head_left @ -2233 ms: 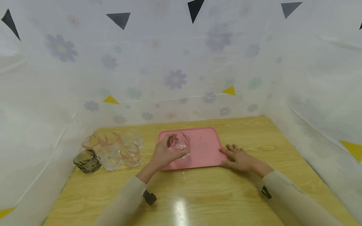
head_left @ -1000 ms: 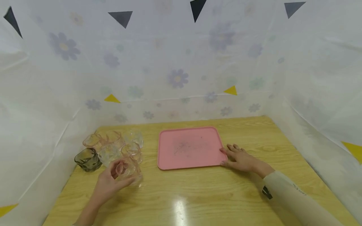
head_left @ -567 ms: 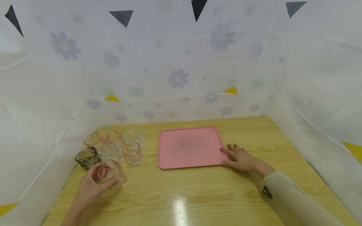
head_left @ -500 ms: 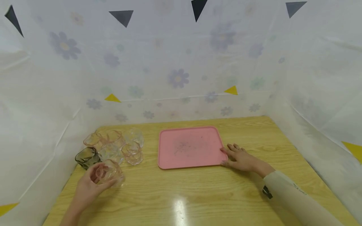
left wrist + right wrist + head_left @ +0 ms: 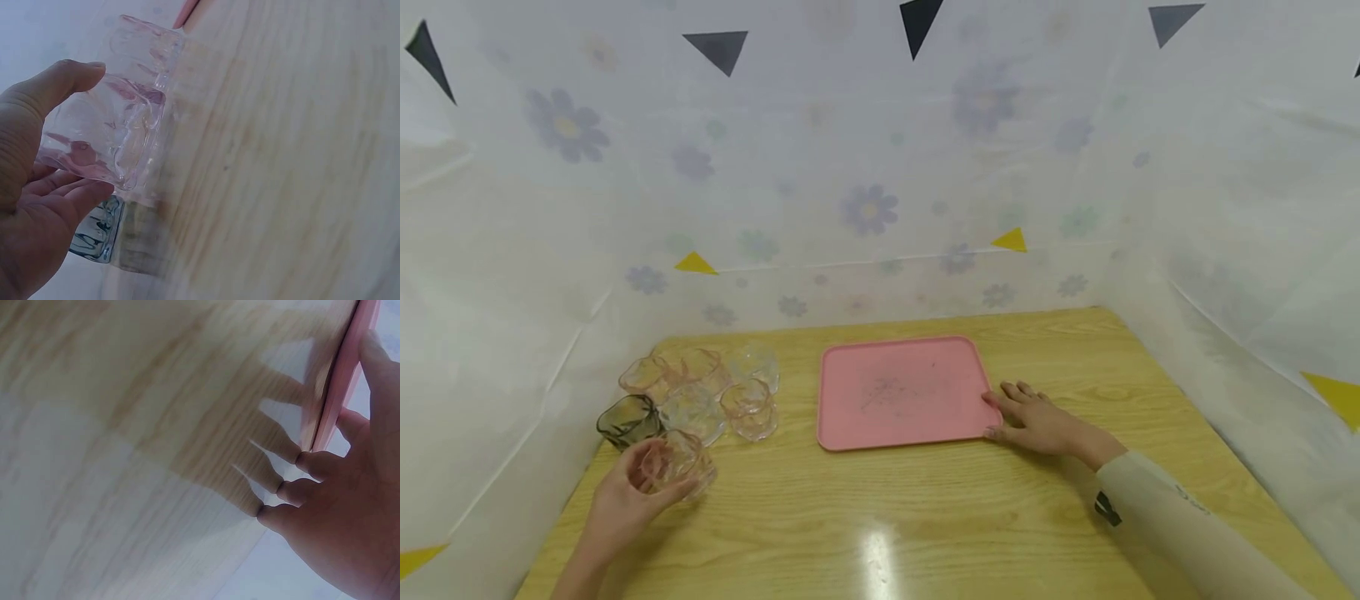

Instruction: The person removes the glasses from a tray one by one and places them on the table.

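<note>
My left hand [image 5: 613,504] grips a clear, pink-tinted glass cup [image 5: 683,460] by its sides, thumb nearest me, at the front of a cluster of cups. In the left wrist view, the thumb and fingers curve round this cup [image 5: 140,134], its base close to the tabletop; whether it touches the wood, I cannot tell. Just behind it stands a dark smoky glass cup [image 5: 628,419], partly hidden by my fingers. My right hand [image 5: 1041,425] rests at the right edge of a pink tray [image 5: 940,404], fingers spread on the table and thumb against the tray rim [image 5: 342,378].
Several other cups stand close together at the left: a clear one [image 5: 694,414], a pinkish one [image 5: 749,411], a clear one [image 5: 754,364] behind it, and pink ones [image 5: 647,377] towards the back. White patterned sheets wall in the wooden table [image 5: 880,508].
My left hand has carried the pink-tinted cup from the tray leftward to the front of the cup cluster, then slightly farther left. The right hand has stayed at the tray edge.
</note>
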### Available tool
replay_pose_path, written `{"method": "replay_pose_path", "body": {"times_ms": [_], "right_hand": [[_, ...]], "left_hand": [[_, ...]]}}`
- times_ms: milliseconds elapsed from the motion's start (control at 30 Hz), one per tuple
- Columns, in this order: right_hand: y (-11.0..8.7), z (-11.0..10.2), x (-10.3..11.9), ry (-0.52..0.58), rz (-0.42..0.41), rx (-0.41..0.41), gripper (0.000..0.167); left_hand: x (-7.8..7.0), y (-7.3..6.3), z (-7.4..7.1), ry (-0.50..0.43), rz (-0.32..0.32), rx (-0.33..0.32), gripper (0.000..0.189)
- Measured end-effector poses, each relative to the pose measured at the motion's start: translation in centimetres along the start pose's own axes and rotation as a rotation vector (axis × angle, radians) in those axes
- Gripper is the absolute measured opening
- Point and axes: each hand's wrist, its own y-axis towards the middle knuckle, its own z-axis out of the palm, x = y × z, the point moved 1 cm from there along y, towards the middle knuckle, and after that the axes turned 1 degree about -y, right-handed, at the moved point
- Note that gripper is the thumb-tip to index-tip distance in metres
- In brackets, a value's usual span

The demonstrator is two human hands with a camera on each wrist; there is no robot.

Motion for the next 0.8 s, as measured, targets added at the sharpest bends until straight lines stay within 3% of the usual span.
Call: {"method": "replay_pose_path", "body": {"times_ms": [333,533,700,800], "right_hand": [[0.6,0.3,-0.4,-0.004,-0.002,0.011,0.082],[0.4,0.1,-0.2,-0.003,-0.001,0.003,0.081],[0.2,-0.2,0.0,-0.012,-0.001,0.005,0.081],[0.2,-0.7,0.1,-0.002,-0.011,-0.007,0.079]], "left_hand": [[0.9,0.0,0.0,-0.045,0.016,-0.024,0.091],[1.0,0.1,-0.1,-0.056,0.022,-0.005,0.094],[0.5,-0.1,-1.3,0.069,0.036,0.07,0.112],[-0.9,-0.2,-2.5,0.193,0.079,0.043,0.11]]}}
